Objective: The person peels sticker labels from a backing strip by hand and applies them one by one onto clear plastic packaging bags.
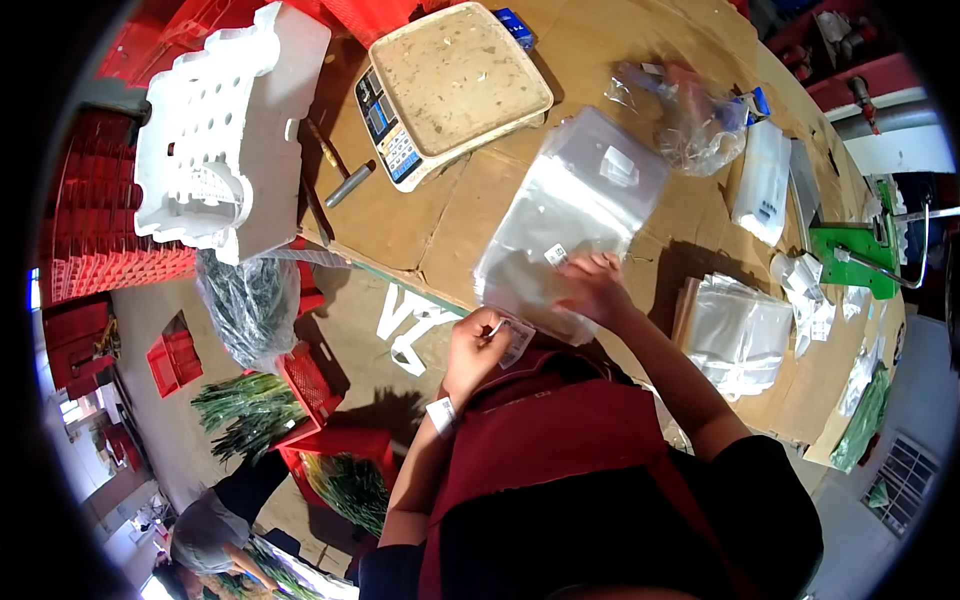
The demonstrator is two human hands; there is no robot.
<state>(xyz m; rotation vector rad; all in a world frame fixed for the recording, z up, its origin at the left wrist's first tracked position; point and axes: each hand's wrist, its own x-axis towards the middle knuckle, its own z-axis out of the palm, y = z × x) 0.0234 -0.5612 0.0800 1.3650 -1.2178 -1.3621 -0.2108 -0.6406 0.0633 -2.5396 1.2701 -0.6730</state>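
On the table [455,215], the bag stack [548,205] lies between the scale [450,100] and the bag bundle [738,330].

White perforated crate [275,125] near a digital scale [455,80]

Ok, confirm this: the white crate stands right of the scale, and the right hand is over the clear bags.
Not quite: in the head view, the white crate stands left, not right, of the scale; the right hand is over the clear bags.
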